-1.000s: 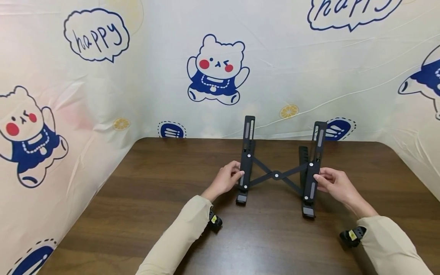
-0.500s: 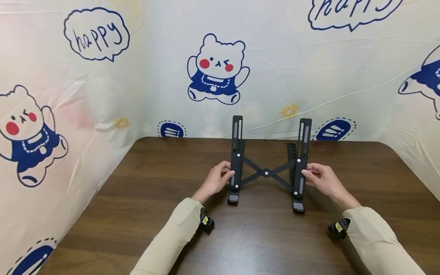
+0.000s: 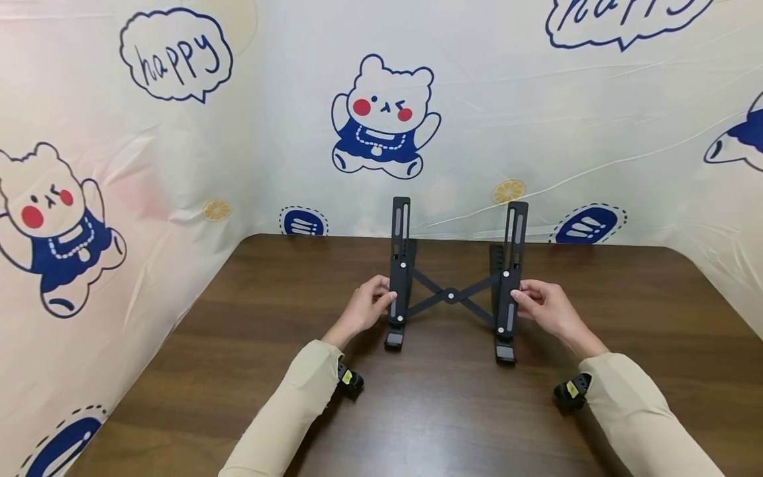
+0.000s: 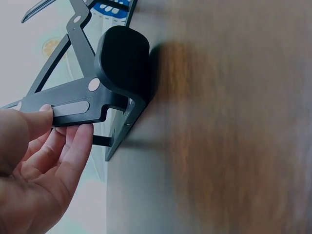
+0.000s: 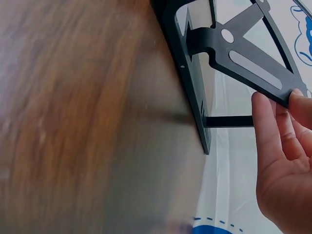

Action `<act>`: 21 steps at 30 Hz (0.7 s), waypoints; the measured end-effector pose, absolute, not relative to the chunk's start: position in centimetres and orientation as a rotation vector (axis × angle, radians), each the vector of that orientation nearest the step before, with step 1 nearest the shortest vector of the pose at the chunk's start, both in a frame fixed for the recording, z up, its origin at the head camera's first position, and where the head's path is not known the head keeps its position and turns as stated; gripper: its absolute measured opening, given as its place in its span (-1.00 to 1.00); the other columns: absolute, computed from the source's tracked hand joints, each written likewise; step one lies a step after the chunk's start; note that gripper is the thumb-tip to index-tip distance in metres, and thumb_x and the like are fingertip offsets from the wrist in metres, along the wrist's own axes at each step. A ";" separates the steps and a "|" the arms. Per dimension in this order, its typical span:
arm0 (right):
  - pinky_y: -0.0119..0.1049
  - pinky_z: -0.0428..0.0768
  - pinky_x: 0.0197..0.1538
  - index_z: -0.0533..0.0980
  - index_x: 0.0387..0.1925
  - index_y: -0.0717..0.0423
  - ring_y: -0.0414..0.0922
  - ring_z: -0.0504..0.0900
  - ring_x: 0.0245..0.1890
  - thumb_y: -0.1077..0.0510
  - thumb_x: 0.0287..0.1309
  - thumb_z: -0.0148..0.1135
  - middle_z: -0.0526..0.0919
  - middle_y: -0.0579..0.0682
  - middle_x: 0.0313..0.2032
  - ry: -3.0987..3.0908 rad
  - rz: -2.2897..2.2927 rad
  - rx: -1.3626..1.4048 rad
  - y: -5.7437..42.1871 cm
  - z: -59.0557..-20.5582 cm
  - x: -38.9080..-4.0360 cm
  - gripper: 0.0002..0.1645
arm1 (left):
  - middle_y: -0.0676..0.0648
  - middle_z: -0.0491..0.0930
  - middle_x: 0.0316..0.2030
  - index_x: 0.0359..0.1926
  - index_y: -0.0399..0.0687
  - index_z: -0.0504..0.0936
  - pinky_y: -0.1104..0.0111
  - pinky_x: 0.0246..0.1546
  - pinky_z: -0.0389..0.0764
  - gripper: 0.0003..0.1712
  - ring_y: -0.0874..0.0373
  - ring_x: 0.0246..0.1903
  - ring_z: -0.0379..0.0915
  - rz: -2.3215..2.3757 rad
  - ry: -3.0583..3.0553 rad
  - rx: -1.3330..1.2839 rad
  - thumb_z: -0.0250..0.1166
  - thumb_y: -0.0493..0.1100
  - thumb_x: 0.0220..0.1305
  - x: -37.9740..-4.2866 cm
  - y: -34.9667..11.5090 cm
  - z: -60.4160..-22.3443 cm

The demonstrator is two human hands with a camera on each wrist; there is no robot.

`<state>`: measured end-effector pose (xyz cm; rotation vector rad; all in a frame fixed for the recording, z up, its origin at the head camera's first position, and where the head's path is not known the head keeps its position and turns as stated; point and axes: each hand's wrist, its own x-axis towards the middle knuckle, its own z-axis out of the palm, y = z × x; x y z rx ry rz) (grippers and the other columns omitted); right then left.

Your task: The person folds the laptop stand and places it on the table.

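A black folding laptop stand point(image 3: 451, 296) is unfolded on the table, its two sloping side rails joined by crossed bars. My left hand point(image 3: 363, 306) pinches the left rail, thumb on the top face and fingers beneath its outer edge. In the left wrist view the thumb lies beside a grey pad strip point(image 4: 73, 108), near the rail's front lip point(image 4: 124, 61). My right hand point(image 3: 550, 307) grips the right rail likewise. The right wrist view has the thumb and fingers at the edge of that rail point(image 5: 253, 73), above the base bar point(image 5: 192, 92).
The brown wooden table point(image 3: 417, 424) extends around the stand on all sides. Behind it hangs a pale curtain point(image 3: 286, 119) with printed cartoon bears, which also runs along the left and right sides. A small black camera point(image 3: 350, 382) is strapped at each wrist.
Both hands and the stand have shifted left across the table and slightly away from the person. The grip on each rail looks the same, and the stand stays unfolded.
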<state>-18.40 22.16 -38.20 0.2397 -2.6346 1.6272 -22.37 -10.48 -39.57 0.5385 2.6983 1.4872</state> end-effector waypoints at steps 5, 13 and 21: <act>-0.26 0.58 -0.32 0.37 -0.16 0.50 -0.20 0.56 -0.41 0.24 0.17 0.06 0.54 0.30 -0.32 -2.616 1.645 0.254 21.5 -38.2 -18.8 -0.67 | -0.17 0.58 -0.37 -0.17 -0.27 0.40 0.36 -0.47 0.56 -0.83 0.03 -0.51 0.48 1.469 2.723 0.516 0.11 -0.31 0.22 -22.4 -11.1 -39.5; -0.21 0.57 -0.31 0.38 -0.17 0.49 -0.24 0.54 -0.42 0.23 0.18 0.05 0.54 0.28 -0.33 -2.609 1.652 0.259 21.0 -38.4 -19.3 -0.68 | -0.19 0.58 -0.37 -0.17 -0.27 0.40 0.35 -0.47 0.57 -0.83 0.02 -0.45 0.49 1.502 2.734 0.508 0.12 -0.32 0.20 -22.5 -11.5 -39.7; -0.18 0.57 -0.31 0.39 -0.17 0.48 -0.19 0.57 -0.41 0.24 0.20 0.03 0.55 0.29 -0.33 -2.621 1.643 0.268 20.9 -38.4 -19.5 -0.69 | -0.15 0.57 -0.42 -0.22 -0.27 0.43 0.35 -0.48 0.56 -0.86 0.04 -0.45 0.47 1.561 2.718 0.470 0.14 -0.33 0.19 -22.5 -11.5 -39.7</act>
